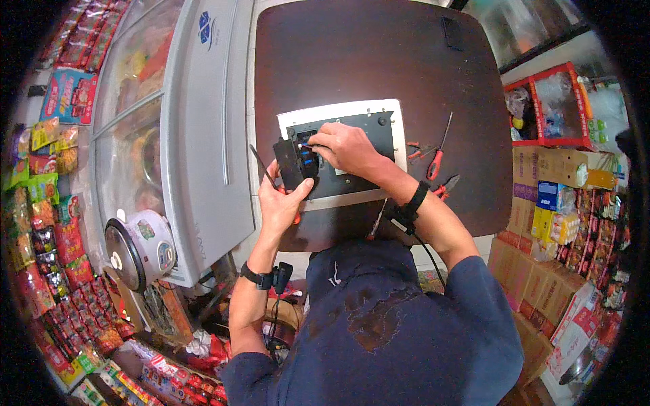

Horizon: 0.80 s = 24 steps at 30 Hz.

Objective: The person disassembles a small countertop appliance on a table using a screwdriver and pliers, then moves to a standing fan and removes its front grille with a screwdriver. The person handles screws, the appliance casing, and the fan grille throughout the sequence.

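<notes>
A flat appliance with a white rim [338,109] and a black panel [369,128] lies on the dark table. My left hand [281,199] is closed at its left edge, gripping a black plastic cover [288,164] beside an opening in the panel. The same hand also holds a screwdriver [260,161]; its dark shaft points up-left and a bit of red handle shows below the palm. Over the opening, my right hand [342,145] has its fingers pinched together, with something thin and bluish at the tips that is too small to name. Blue parts [309,160] show inside the opening.
Right of the appliance lie a red-handled screwdriver [435,164], small pliers [421,150] and larger pliers [447,186]. Another screwdriver [376,220] is at the table's near edge. A grey chest freezer [210,101] borders the left; cartons [542,271] stand on the right.
</notes>
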Tool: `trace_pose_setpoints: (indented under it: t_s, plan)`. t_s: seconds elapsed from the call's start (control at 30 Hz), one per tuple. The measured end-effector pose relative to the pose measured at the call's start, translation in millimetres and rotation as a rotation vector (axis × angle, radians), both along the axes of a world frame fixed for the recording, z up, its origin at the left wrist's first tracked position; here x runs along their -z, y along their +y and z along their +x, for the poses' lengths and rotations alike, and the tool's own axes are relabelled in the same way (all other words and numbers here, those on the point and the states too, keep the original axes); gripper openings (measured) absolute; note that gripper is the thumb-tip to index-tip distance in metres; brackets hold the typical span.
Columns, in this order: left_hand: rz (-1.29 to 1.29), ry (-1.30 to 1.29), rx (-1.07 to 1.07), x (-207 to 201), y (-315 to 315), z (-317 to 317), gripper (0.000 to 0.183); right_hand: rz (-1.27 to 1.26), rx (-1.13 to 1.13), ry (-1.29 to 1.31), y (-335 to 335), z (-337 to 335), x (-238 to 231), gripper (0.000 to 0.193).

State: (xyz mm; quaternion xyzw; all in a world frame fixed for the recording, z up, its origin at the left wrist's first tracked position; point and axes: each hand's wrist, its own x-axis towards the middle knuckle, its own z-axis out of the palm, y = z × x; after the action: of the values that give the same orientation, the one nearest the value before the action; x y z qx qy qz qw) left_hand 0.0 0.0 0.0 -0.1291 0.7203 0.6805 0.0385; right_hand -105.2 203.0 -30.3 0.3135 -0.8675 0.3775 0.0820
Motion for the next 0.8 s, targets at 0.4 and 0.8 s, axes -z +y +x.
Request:
trace_pose_setpoints:
  t_s: [0.4, 0.8]
  plan:
    - [-0.661, 0.215, 0.112, 8, 27, -29, 0.081, -0.009, 0.090, 0.015, 19, -4, 13, 0.026]
    - [-0.874, 0.222, 0.129, 21, 30, -19, 0.098, -0.037, 0.067, -0.083, 26, 1, 4, 0.036]
